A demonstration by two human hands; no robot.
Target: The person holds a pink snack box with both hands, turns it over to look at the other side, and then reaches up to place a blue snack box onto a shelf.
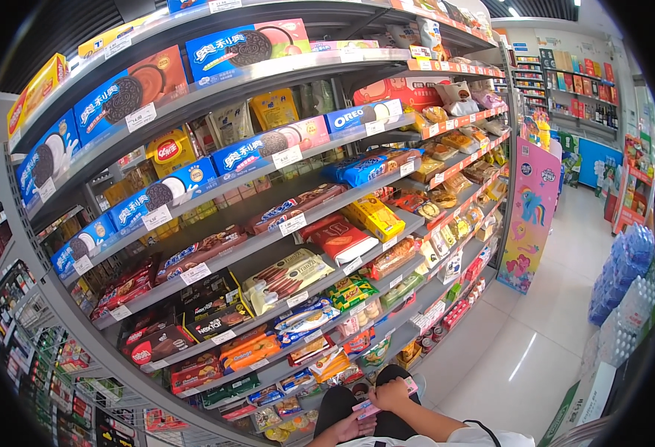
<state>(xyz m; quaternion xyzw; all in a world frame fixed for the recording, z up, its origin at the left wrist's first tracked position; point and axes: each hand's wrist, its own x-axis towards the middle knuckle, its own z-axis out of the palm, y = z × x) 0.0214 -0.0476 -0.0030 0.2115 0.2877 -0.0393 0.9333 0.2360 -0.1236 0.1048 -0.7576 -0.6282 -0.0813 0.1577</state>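
Note:
At the lower edge my left hand (350,428) is closed on a small flat pink packet (366,409). My right hand (391,395) lies close beside it, bent over with its fingers curled. A pink and white end of a packet (411,384) sticks out past its far side. Whether this is the same packet or a second one is hidden by the hand. Both hands rest low over my dark-clad legs, in front of the bottom shelves.
A tall grey shelf rack (238,261) of boxed and bagged biscuits rises ahead. Blue biscuit boxes (268,149) fill upper tiers; packaged bread (447,149) sits right. A pink display stand (525,216) marks its end. Wrapped bottle packs (625,261) line the aisle's right side.

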